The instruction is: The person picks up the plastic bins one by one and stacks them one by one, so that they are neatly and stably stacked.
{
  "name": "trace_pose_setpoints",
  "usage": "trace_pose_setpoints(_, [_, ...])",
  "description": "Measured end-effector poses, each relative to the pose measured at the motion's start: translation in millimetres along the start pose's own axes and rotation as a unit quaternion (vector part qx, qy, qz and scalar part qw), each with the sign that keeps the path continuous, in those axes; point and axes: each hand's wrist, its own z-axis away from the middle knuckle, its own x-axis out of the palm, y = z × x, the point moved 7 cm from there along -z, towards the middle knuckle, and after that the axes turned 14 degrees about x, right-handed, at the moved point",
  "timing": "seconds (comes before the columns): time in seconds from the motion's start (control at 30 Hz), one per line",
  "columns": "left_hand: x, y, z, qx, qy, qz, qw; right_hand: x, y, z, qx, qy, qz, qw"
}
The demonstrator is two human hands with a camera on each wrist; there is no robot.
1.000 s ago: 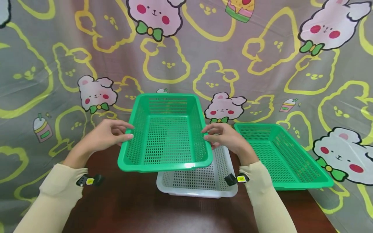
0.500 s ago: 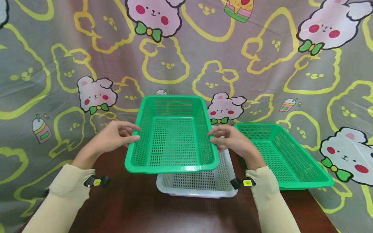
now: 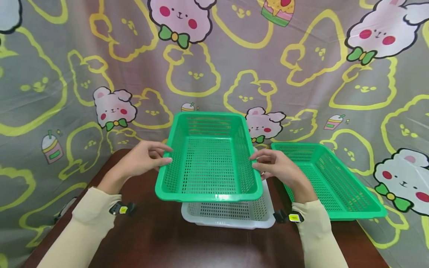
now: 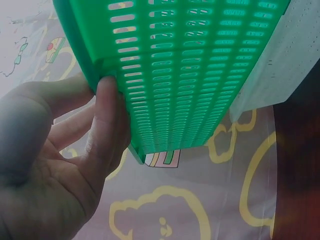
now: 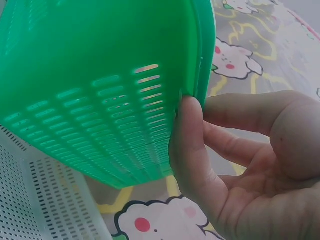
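A green plastic basket (image 3: 209, 165) with slotted walls is held in the air, tilted so its inside faces me. My left hand (image 3: 142, 159) pinches its left rim; in the left wrist view the fingers (image 4: 106, 107) lie against the slotted outer wall. On the opposite side my right hand (image 3: 278, 165) pinches the right rim, also seen at close range as the right hand (image 5: 240, 155) in the right wrist view. Partly hidden below the held basket, a white basket (image 3: 228, 222) sits on the table.
A second green basket (image 3: 330, 182) stands on the right of the dark wooden table (image 3: 201, 247). Behind everything hangs a grey cloth (image 3: 214, 56) printed with rabbits and yellow outlines.
Both hands have carried the green basket to the right and slightly down, so it covers more of the white basket. The baskets on the table have stayed put.
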Motion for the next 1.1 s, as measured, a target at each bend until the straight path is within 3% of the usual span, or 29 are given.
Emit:
trace_pose_setpoints(0.6, [18.2, 13.1, -14.1, 0.019, -0.003, 0.01, 0.9998, -17.5, 16.0, 14.1, 0.01, 0.041, 0.0, 0.9991])
trace_pose_setpoints(1.1, [37.9, 10.1, -27.6, 0.038, -0.01, 0.013, 0.9991, -28.8, 26.0, 23.7, 0.004, 0.061, 0.02, 0.9979])
